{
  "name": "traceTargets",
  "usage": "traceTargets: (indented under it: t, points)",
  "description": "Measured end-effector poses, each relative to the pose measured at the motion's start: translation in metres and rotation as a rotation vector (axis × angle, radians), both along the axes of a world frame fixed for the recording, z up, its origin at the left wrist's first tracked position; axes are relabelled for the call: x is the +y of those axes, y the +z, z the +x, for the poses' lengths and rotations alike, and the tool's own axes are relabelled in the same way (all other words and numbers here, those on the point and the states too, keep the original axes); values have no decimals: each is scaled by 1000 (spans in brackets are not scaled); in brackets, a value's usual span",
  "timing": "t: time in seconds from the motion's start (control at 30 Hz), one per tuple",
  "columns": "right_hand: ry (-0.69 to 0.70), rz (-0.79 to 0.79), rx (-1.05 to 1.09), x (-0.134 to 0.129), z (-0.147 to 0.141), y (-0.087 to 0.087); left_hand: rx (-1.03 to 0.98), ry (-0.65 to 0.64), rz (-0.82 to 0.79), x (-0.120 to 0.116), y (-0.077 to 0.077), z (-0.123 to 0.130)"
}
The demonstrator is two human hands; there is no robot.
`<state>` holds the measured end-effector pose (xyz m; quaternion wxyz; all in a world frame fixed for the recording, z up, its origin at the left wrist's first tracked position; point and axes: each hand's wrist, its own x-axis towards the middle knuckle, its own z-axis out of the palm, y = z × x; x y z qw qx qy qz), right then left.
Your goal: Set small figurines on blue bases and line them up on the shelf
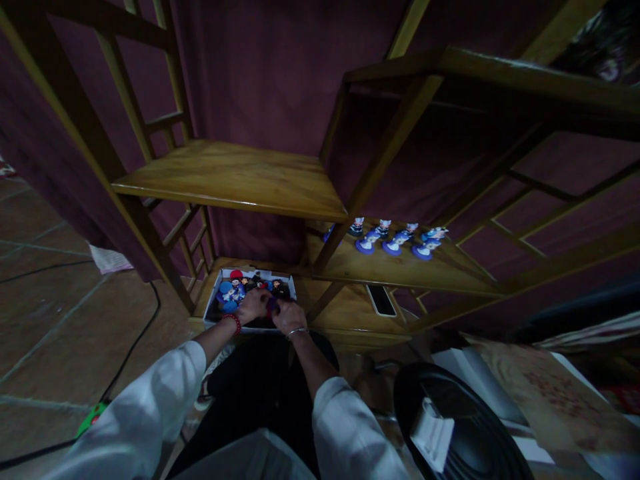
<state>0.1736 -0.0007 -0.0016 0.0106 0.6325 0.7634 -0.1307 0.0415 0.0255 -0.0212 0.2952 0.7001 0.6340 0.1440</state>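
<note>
A shallow white-edged box [294, 288] sits on the low wooden shelf in front of me. It holds several small figurines [235, 292], some blue and white, others dark with red parts. Over the box's front half, my left hand [253, 305] and my right hand [289, 316] meet with curled fingers. Between the fingertips shows a small dark purple-red thing [271, 307], mostly covered, so its kind is unclear. Both hands appear closed around it. A dark figurine [278, 287] lies in the box just beyond my right hand.
More figurines on purple bases [393, 247] stand in rows on the shelf to the right. A phone-like dark-screened object [381, 300] lies on the lower shelf. A wooden shelf board [235, 177] juts out above the box. A black round stool [460, 427] is at my right; a cable [135, 343] crosses the floor.
</note>
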Motion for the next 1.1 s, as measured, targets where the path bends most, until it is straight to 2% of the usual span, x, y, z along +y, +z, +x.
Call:
traceTargets:
  t: [0.13, 0.2, 0.33, 0.47, 0.63, 0.77, 1.1]
  points:
    - [20, -34, -24, 1, -1, 2, 111, -6, -35, -1, 5, -34]
    - [39, -46, -41, 1, -1, 2, 217, -74, -81, -4, 6, -49]
    - [80, -32, -63, 2, -1, -1, 281, -86, -101, -15, 5, -66]
    - [95, -8, -59, 1, 0, -2, 352, -94, -95, -21, 4, -65]
    - [62, -14, -50, -1, 0, 2, 365, -145, -131, -24, 4, -48]
    - [49, -19, -42, -2, 0, 2, 376, -137, -148, -25, 1, -38]
    - [70, 9, -36, -1, 1, 2, 311, -189, -101, -26, -4, -39]
